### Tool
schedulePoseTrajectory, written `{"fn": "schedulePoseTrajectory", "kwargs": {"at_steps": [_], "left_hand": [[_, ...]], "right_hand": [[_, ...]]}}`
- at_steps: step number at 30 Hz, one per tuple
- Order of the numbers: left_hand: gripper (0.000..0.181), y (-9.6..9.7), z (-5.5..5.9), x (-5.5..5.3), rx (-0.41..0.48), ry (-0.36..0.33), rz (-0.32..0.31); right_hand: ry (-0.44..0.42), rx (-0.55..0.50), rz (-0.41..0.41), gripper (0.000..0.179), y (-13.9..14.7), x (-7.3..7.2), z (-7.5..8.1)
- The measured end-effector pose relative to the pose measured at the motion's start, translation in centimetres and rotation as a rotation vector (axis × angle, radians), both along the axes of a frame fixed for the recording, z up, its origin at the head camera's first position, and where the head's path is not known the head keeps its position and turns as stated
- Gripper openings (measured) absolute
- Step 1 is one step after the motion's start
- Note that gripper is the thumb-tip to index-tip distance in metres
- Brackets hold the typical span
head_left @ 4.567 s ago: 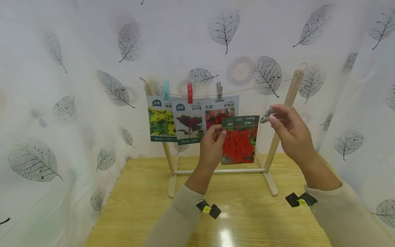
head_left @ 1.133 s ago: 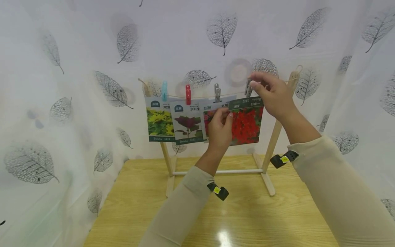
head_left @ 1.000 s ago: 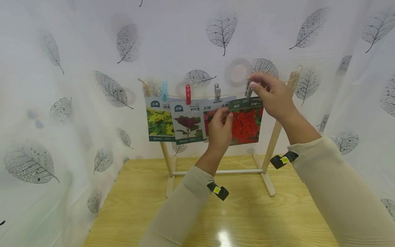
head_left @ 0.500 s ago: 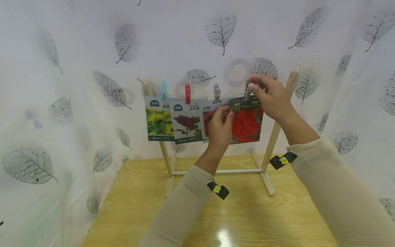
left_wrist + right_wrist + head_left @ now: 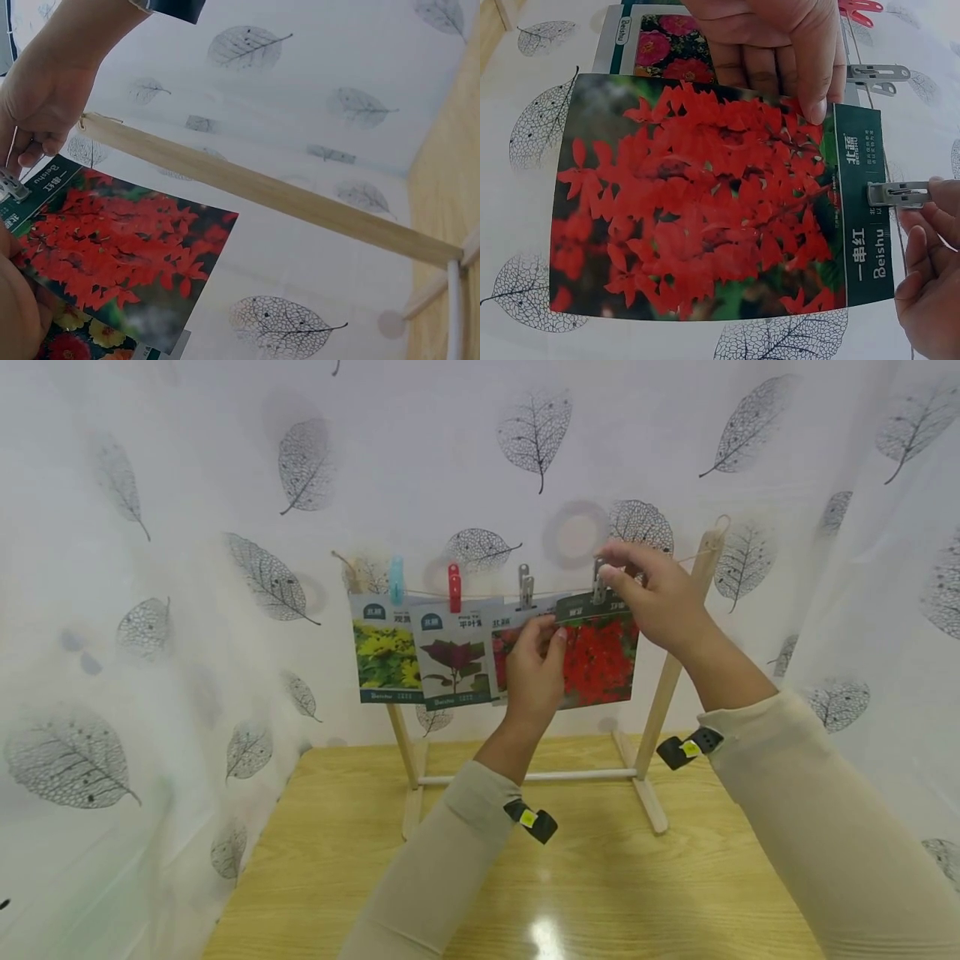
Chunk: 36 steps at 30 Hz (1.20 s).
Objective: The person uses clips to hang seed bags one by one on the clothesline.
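Head view: both hands pegging a red-flower seed packet (image 5: 597, 652) onto the string (image 5: 487, 592) of a small wooden rack (image 5: 678, 635).

Left hand (image 5: 534, 668) pinches the packet's upper left edge, likely to keep it level under the string; right hand (image 5: 654, 595) squeezes a metal clip (image 5: 598, 582) over the packet's top band, and the right wrist view shows the clip's tip on that band (image 5: 897, 193). Whether it also catches the string is hard to tell. Three packets with blue (image 5: 396, 581), red (image 5: 453, 587) and metal (image 5: 525, 587) clips fill the string's left part; open string remains only toward the right post. Packet overlaps its neighbour's right edge, well above the tabletop (image 5: 600, 877).
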<state>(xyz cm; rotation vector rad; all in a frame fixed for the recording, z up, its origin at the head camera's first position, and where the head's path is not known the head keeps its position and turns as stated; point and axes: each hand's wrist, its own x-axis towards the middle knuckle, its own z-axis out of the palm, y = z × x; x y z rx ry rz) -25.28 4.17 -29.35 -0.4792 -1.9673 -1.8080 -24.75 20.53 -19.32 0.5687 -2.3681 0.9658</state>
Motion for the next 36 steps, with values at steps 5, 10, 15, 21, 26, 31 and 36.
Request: {"fn": "schedulePoseTrajectory", "kwargs": {"at_steps": [5, 10, 15, 21, 26, 31, 36], "left_hand": [[0.030, -0.1, -0.1, 0.0, -0.006, -0.003, 0.003], [0.031, -0.2, -0.3, 0.1, -0.018, -0.011, 0.003], [0.031, -0.3, -0.7, 0.1, -0.024, -0.046, -0.003], [0.029, -0.5, -1.4, 0.1, 0.002, -0.069, -0.014], [0.027, -0.9, -2.5, 0.2, 0.014, -0.083, -0.022], [0.026, -1.2, -3.3, 0.5, -0.002, -0.091, -0.012], [0.024, -1.4, -3.9, 0.9, -0.056, -0.058, 0.018]], "right_hand": [[-0.046, 0.010, -0.006, 0.043, 0.1, 0.2, 0.0], [-0.072, 0.007, -0.021, 0.045, 0.0, 0.2, -0.1], [-0.077, -0.001, -0.038, 0.046, -0.1, 0.3, -0.2], [-0.075, -0.005, -0.047, 0.046, -0.2, 0.4, -0.1], [-0.073, -0.003, -0.059, 0.046, -0.4, 0.5, 0.0], [-0.073, -0.008, -0.071, 0.047, -0.5, 0.6, -0.1], [-0.044, -0.009, -0.083, 0.046, -0.6, 0.5, -0.2]]}}
